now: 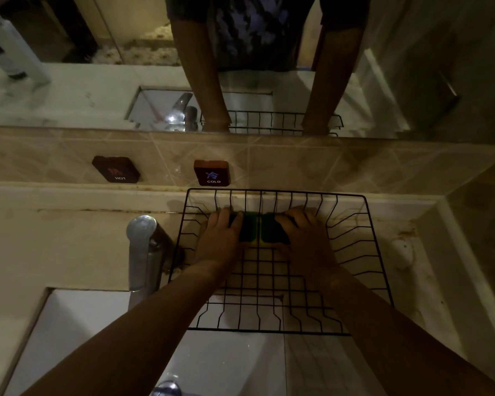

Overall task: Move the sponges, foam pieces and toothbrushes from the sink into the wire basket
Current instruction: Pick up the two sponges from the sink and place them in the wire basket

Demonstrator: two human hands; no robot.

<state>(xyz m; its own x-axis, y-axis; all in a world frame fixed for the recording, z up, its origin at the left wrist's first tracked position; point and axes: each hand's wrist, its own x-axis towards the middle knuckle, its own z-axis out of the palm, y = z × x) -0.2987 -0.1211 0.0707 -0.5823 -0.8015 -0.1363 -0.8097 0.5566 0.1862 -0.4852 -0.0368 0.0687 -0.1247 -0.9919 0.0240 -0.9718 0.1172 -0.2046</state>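
A black wire basket point(363, 252) stands on the counter behind the white sink point(77, 332). Both my hands are inside it, at its far side. My left hand point(219, 238) grips a green-and-yellow sponge point(247, 228). Beside it, my right hand point(303, 238) grips a second green-and-yellow sponge point(272, 231). The two sponges touch side by side and lie on or just above the basket's floor. No foam pieces or toothbrushes show in the visible part of the sink.
A chrome faucet point(143, 250) rises left of the basket. HOT point(116, 169) and COLD point(211, 172) plaques sit on the tiled wall under a mirror point(69, 90). A small white object point(403, 248) lies on the counter to the basket's right.
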